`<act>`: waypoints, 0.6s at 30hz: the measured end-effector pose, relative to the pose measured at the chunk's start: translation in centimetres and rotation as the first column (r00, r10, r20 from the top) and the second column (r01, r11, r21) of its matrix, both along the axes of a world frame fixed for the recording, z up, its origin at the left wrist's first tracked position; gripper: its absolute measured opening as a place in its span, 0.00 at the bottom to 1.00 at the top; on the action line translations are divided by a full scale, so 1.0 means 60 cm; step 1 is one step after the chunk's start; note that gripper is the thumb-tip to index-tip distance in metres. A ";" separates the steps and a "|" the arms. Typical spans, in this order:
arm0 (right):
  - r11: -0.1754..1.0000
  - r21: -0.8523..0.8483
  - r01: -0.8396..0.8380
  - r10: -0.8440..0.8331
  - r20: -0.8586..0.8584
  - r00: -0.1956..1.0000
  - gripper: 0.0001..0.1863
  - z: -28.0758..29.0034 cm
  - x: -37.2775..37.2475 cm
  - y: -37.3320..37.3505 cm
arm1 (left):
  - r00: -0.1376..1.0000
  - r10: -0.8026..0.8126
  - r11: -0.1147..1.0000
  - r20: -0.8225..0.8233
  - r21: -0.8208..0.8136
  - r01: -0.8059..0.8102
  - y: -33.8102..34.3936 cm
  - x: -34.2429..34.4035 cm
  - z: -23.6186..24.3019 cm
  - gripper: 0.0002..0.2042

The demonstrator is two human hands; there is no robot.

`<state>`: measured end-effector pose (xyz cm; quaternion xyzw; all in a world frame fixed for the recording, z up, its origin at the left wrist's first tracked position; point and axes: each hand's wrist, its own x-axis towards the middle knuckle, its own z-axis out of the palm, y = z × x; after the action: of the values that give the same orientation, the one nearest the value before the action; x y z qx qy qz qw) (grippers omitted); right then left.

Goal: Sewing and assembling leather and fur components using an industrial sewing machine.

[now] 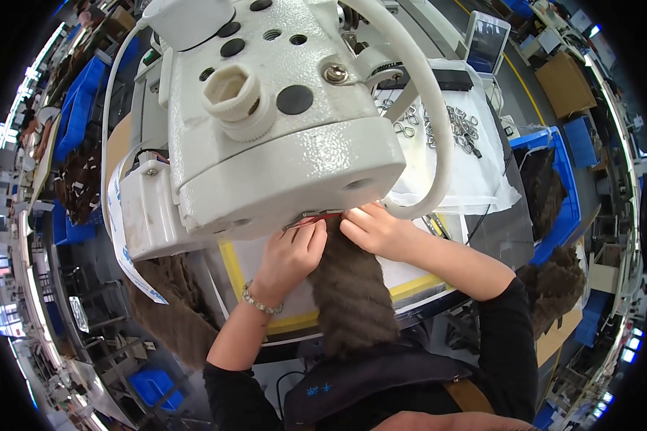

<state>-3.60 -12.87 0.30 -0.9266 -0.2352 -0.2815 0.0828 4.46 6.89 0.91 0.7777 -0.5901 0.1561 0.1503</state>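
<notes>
A white sewing machine [287,169] fills the upper middle, its head hiding the needle area. From under its front edge a long strip of brown fur [352,298] hangs toward my lap. My left hand [292,253] is closed at the fur's left edge, fingertips pressed together against it. My right hand [375,231] grips the same fur from the right, its fingertips partly under the machine head. Just above my left fingers shows a thin red strip [325,217] beside a narrow metal part; I cannot tell whether either is held.
More brown fur [169,305] lies at the left of the table, and another heap [553,287] sits at the right near a blue bin [571,208]. Metal rings and clips [449,128] are spread on white sheeting behind the machine. A tablet-like screen [487,42] stands beyond.
</notes>
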 end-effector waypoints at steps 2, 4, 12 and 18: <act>1.000 0.010 -0.008 0.008 -0.001 1.000 0.07 -0.001 0.002 0.000 | 1.000 -0.005 1.000 -0.001 0.003 0.005 0.000 0.002 0.003 0.12; 1.000 0.005 0.001 -0.001 0.013 1.000 0.07 -0.002 0.003 0.001 | 1.000 -0.007 1.000 -0.003 0.007 0.007 0.000 0.002 0.003 0.12; 1.000 -0.007 0.016 -0.016 0.013 1.000 0.07 0.005 0.000 0.001 | 0.995 0.013 1.000 0.102 0.003 -0.014 0.004 0.005 -0.001 0.09; 0.999 0.037 -0.022 0.022 -0.005 1.000 0.08 0.005 0.000 -0.006 | 1.000 0.005 1.000 0.007 -0.002 -0.005 0.005 0.000 0.004 0.12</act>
<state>-3.62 -13.23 0.58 -0.9230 -0.2400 -0.2825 0.1037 4.46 7.19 1.16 0.7784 -0.5886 0.1598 0.1485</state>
